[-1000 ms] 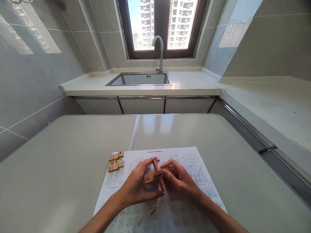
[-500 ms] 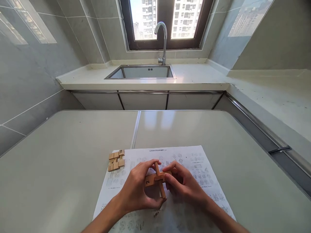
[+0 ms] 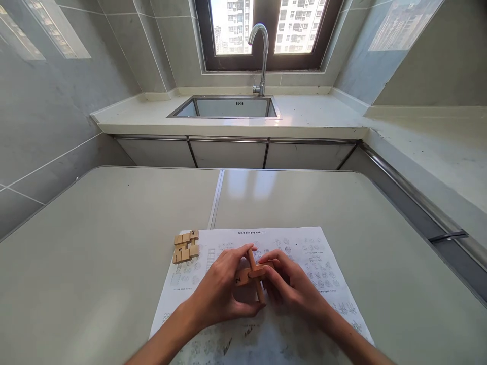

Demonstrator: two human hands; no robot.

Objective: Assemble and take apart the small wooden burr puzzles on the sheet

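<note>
Several wooden pieces are joined in a cross-shaped assembly (image 3: 256,274), held over a printed sheet (image 3: 304,314). My left hand (image 3: 216,289) pinches the upright stick of it, index finger at the top end and thumb at the bottom. The piece marked 2 (image 3: 242,277) points toward my left palm. My right hand (image 3: 294,289) grips the right end of the assembly between thumb and fingers; its lower fingers are partly hidden. On the sheet's upper left corner lie several flat notched wooden pieces (image 3: 185,247), one marked 3.
The sheet lies on a pale table (image 3: 114,243) with a seam running away from me. Beyond stand a white counter (image 3: 319,114), a sink (image 3: 224,107), a faucet (image 3: 264,61) and a window. A metal rail (image 3: 418,203) runs along the right.
The view has shifted slightly, so the scene sits a little differently in it. The assembly is tilted a bit more between my hands, and both hands keep their hold.
</note>
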